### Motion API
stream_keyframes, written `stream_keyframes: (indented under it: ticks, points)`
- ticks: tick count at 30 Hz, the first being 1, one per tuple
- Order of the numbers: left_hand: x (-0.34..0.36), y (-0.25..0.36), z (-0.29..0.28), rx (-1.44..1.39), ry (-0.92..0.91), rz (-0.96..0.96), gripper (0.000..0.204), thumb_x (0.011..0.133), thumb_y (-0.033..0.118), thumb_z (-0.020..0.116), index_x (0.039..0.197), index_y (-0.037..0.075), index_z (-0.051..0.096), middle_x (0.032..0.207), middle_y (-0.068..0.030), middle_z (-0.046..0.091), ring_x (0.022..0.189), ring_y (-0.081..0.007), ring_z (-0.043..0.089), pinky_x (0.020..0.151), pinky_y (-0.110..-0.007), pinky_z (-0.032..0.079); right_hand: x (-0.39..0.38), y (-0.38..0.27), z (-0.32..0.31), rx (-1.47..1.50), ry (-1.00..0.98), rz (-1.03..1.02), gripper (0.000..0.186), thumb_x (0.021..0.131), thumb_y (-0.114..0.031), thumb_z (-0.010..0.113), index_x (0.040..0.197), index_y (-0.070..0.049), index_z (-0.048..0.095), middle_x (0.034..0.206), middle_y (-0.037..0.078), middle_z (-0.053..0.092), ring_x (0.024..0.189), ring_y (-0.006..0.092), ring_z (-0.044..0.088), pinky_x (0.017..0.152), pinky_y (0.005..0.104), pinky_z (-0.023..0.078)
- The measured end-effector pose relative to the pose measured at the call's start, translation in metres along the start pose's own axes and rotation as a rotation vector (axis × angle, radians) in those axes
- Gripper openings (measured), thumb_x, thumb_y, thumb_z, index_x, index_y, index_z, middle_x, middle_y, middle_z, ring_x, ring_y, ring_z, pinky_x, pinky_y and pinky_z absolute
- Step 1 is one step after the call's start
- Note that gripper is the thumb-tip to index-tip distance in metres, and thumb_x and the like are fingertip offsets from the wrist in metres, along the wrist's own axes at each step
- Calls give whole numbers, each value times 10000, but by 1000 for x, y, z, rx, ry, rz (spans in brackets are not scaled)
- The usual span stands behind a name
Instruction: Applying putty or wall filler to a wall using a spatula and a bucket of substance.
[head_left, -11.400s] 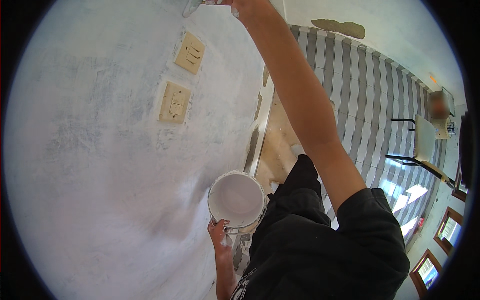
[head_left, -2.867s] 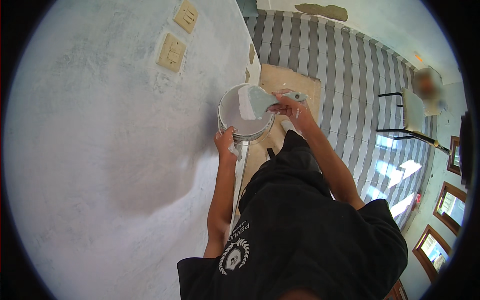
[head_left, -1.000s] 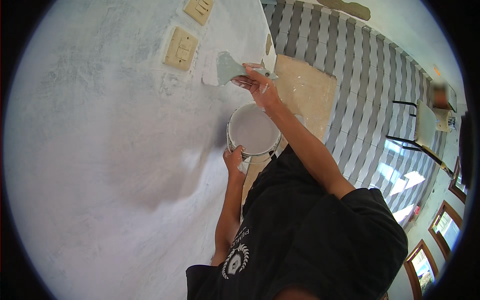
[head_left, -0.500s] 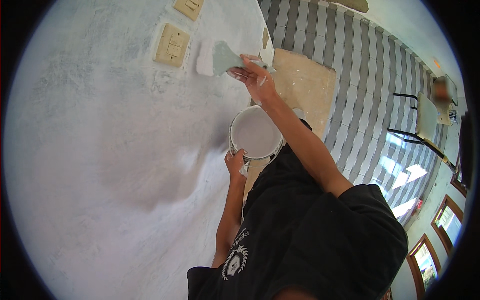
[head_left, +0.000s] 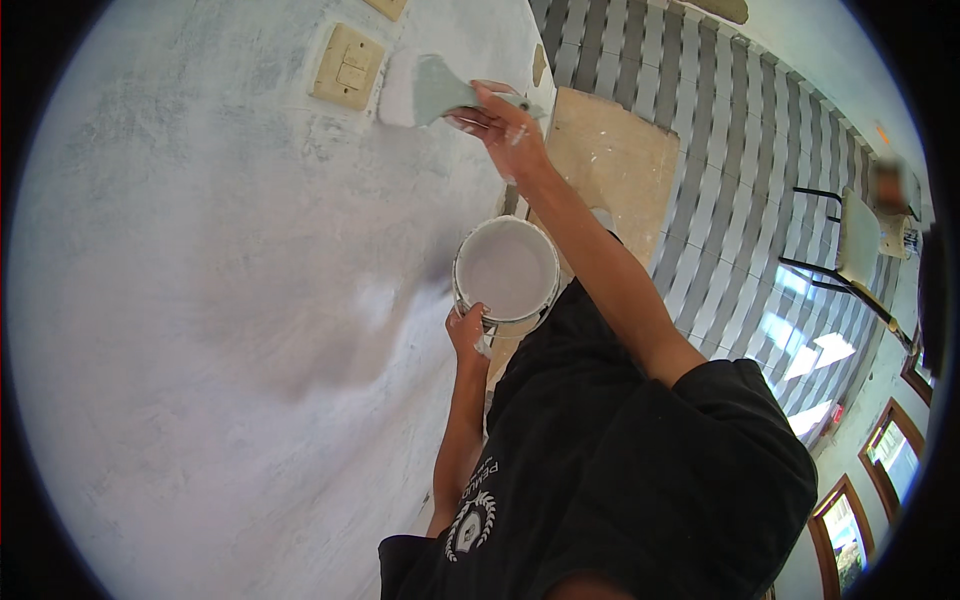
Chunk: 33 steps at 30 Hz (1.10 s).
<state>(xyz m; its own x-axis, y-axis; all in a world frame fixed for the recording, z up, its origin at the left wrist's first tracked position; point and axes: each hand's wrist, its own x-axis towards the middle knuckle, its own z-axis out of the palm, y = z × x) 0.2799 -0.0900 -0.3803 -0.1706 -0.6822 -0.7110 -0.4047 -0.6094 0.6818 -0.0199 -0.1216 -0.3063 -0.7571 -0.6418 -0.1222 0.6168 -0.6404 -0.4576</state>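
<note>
My right hand (head_left: 505, 130), flecked with white, grips the grey-green handle of a wide paintbrush (head_left: 440, 92). Its white-loaded bristles lie at the wall (head_left: 240, 280), just to the right of a cream switch plate (head_left: 347, 66). Lower down, my left hand (head_left: 468, 332) is closed on the near edge of a round paint bucket (head_left: 457, 262), thumb over the rim. Pale whitish paint (head_left: 508, 268) fills the inside, and the bucket is held close to the wall. The fingers under the rim are hidden.
A second switch plate (head_left: 385, 7) is cut off at the top. Beyond the wall's edge lies a tan board (head_left: 610, 160) on the striped tile floor (head_left: 715, 190). A chair (head_left: 857, 235) stands at the far right, near wood-framed windows (head_left: 893, 450).
The paintbrush in my right hand has moved slightly left, closer to the switch plate. My left hand still holds the bucket; the whole view has shifted a little.
</note>
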Motion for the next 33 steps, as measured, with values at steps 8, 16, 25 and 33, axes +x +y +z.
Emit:
stream_keyframes:
  ticks: [8, 16, 25, 33]
  points:
    - [-11, 0, -6, -29, 38, -28, 197, 670, 22, 626, 864, -4, 601, 751, -34, 591, 631, -142, 529, 587, -293, 418, -2, 6, -26, -59, -16, 16, 301, 912, -202, 587, 1147, -19, 544, 1097, 150, 625, 996, 301, 637, 925, 435, 504]
    - [-9, -9, -16, -64, 23, -12, 199, 673, 11, 617, 870, -10, 596, 769, -42, 602, 670, -153, 557, 628, -279, 436, 12, 25, -22, 31, -33, -33, 332, 912, -201, 585, 1177, -6, 535, 1059, 149, 640, 995, 299, 637, 924, 426, 506]
    - [-10, -10, -20, -3, -7, -71, 214, 681, 11, 614, 889, 24, 565, 747, -22, 547, 654, -141, 523, 616, -288, 423, -6, 45, -119, -105, 159, 28, 317, 896, -189, 596, 1148, -1, 554, 1056, 152, 641, 927, 293, 661, 901, 434, 520]
    - [-6, -21, -31, -53, -6, -112, 197, 677, 0, 609, 851, 64, 542, 779, -27, 541, 674, -150, 526, 638, -284, 440, 20, 10, -64, -111, -16, -164, 267, 899, -142, 582, 1120, 7, 570, 1044, 150, 643, 933, 310, 659, 909, 456, 516]
